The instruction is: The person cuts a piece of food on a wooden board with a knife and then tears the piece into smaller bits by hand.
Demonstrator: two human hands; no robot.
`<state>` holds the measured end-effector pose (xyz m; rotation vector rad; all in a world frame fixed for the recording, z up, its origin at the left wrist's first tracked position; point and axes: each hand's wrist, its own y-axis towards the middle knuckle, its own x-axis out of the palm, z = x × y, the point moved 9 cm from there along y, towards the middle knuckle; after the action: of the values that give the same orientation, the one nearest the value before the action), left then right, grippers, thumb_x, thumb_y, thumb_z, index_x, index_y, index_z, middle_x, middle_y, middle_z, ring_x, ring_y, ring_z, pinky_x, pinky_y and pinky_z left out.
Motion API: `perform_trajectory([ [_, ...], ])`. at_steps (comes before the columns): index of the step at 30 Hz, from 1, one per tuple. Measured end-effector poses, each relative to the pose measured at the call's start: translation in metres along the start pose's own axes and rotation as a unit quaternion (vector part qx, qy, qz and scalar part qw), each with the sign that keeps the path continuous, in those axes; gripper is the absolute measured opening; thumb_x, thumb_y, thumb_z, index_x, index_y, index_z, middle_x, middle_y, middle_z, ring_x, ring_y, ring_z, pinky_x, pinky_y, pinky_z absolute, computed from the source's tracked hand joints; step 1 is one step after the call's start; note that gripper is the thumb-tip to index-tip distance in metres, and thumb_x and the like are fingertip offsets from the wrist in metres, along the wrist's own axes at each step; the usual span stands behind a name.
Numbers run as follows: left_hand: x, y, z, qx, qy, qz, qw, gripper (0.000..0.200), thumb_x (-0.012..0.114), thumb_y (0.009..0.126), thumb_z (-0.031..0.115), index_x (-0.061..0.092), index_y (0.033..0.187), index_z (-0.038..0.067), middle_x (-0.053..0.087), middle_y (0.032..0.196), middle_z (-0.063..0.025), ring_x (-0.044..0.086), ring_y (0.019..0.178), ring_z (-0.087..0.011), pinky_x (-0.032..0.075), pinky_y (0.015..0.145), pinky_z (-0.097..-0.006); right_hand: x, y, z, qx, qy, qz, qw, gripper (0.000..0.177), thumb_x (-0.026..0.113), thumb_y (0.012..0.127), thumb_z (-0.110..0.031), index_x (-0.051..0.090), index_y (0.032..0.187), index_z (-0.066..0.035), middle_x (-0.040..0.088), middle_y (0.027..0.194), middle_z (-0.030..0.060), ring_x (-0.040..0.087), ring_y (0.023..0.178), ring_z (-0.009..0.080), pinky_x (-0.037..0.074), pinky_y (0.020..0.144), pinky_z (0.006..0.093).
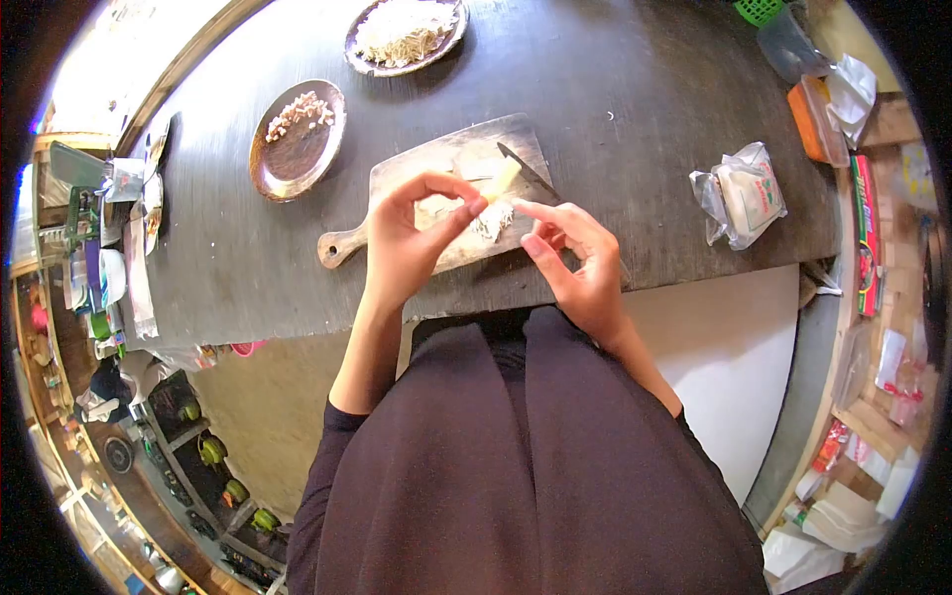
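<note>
**Hand and Workpiece Position: Fibrous Clump Held Over the Board**

We hold a small white fibrous clump (493,220) between both hands, just above the near edge of a pale wooden cutting board with a short handle (436,159).

**Fingers.** Our left hand (407,243) has thumb and forefinger pressed together on the left end of the clump, and the other fingers are curled loosely behind. Our right hand (575,263) meets the right end with the tips of thumb and forefinger, apparently pinching it too, and its remaining fingers are folded toward the palm.

**Key relation.** The clump lies directly between the two sets of fingertips. Its long axis appears to run roughly from one pinch to the other, though the clump is too small to be sure. Both hands touch it, and the left grip covers more of it.

**Beyond the fingertips.** A pale yellow stick-shaped piece (504,178) rests on the board, and a dark-bladed knife (528,171) lies just beside it.

**Surface and room.** The board sits on a dark grey table (615,89). Farther out from the left fingers stand a round brown plate of chopped bits (288,174) and a second round plate heaped with white shreds (357,55). Well apart from the right fingers lies a clear plastic packet with white contents (749,193). Cluttered shelves surround the table on both sides.
</note>
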<state>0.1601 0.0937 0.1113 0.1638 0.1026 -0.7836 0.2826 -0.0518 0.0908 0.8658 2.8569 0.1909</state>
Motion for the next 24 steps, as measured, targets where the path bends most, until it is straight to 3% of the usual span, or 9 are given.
perform_trajectory([
  [1, 0.000, -0.006, 0.002, -0.002, -0.011, -0.009, 1.000, 0.011, 0.080, 0.086, 0.006, 0.073, 0.091, 0.000, 0.074, 0.092, -0.0035, 0.065, 0.090, -0.0111, 0.049, 0.088, -0.0270, 0.006, 0.001, -0.002, 0.000, -0.001, -0.002, 1.000, 0.029, 0.075, 0.091, -0.009, 0.073, 0.120, -0.007, 0.064, 0.085, 0.0012, 0.055, 0.072, 0.0064, 0.043, 0.063, 0.0215],
  [3, -0.004, -0.017, 0.000, -0.017, -0.014, -0.008, 1.000, 0.011, 0.081, 0.084, 0.005, 0.073, 0.091, 0.001, 0.074, 0.091, -0.0032, 0.065, 0.090, -0.0105, 0.049, 0.088, -0.0270, 0.011, 0.002, 0.002, 0.048, 0.169, 0.020, 0.984, 0.024, 0.075, 0.092, -0.009, 0.074, 0.116, -0.005, 0.064, 0.085, -0.0011, 0.056, 0.074, 0.0052, 0.044, 0.062, 0.0214],
  [10, -0.024, -0.041, -0.006, 0.009, 0.011, -0.011, 1.000, 0.009, 0.080, 0.084, 0.004, 0.074, 0.090, 0.002, 0.074, 0.090, -0.0041, 0.065, 0.089, -0.0129, 0.049, 0.088, -0.0288, 0.032, 0.008, -0.002, 0.037, 0.114, -0.011, 0.993, 0.013, 0.075, 0.091, -0.006, 0.073, 0.104, -0.003, 0.069, 0.092, 0.0017, 0.062, 0.081, 0.0051, 0.045, 0.065, 0.0209],
  [12, -0.031, -0.046, -0.005, 0.005, -0.084, -0.001, 0.996, 0.010, 0.079, 0.083, 0.001, 0.075, 0.093, 0.002, 0.075, 0.091, -0.0051, 0.065, 0.091, -0.0156, 0.048, 0.089, -0.0319, 0.039, 0.007, -0.003, 0.041, 0.117, -0.007, 0.992, 0.008, 0.075, 0.091, -0.005, 0.073, 0.099, -0.003, 0.070, 0.092, 0.0030, 0.063, 0.081, 0.0055, 0.046, 0.066, 0.0212],
  [16, -0.046, -0.056, -0.009, 0.011, -0.130, 0.020, 0.991, 0.014, 0.077, 0.082, -0.002, 0.077, 0.095, 0.003, 0.076, 0.093, -0.0048, 0.064, 0.093, -0.0171, 0.047, 0.089, -0.0332, 0.058, 0.005, -0.007, 0.054, 0.128, -0.019, 0.990, 0.007, 0.076, 0.091, -0.005, 0.072, 0.097, -0.003, 0.071, 0.092, 0.0028, 0.063, 0.081, 0.0058, 0.047, 0.067, 0.0215],
  [18, -0.051, -0.059, 0.001, 0.090, -0.039, 0.003, 0.995, 0.022, 0.078, 0.077, -0.005, 0.078, 0.097, 0.005, 0.077, 0.095, -0.0036, 0.064, 0.094, -0.0187, 0.047, 0.089, -0.0332, 0.069, 0.003, -0.005, 0.078, 0.144, -0.023, 0.986, 0.006, 0.076, 0.091, -0.006, 0.073, 0.096, -0.003, 0.071, 0.092, 0.0029, 0.064, 0.081, 0.0059, 0.048, 0.067, 0.0215],
  [24, -0.068, -0.065, 0.022, 0.166, 0.069, -0.006, 0.984, 0.030, 0.083, 0.068, -0.003, 0.078, 0.095, 0.008, 0.077, 0.094, -0.0027, 0.065, 0.090, -0.0215, 0.047, 0.089, -0.0353, 0.089, -0.001, -0.012, 0.088, 0.126, -0.027, 0.988, 0.006, 0.075, 0.092, -0.007, 0.076, 0.096, -0.002, 0.073, 0.091, 0.0027, 0.063, 0.078, 0.0049, 0.047, 0.066, 0.0212],
])
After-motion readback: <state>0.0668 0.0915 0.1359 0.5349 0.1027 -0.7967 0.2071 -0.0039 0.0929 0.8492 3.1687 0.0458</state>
